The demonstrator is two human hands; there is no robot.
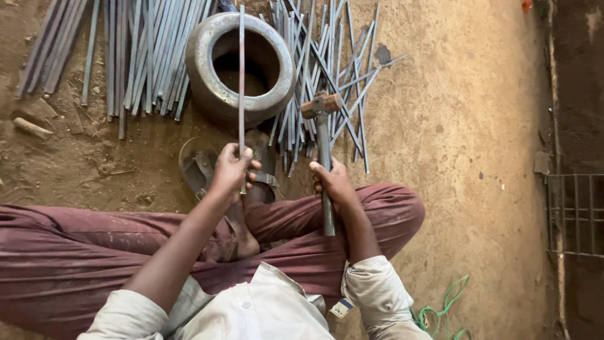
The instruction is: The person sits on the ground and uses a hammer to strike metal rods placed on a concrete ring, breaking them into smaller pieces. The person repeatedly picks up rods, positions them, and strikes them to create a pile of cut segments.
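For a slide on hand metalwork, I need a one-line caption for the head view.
Seated worker's left hand holds a thin metal rod across a metal ring; right hand grips a hammer.

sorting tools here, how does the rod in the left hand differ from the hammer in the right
The rod is thin, even and bare from end to end; the hammer has a thicker shaft with a blocky, rusty head. The rod lies across the metal ring; the hammer is held beside the ring. The left hand grips the rod, the right hand the hammer; both point away from the person.

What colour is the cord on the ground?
Green cord, seen in the head view.
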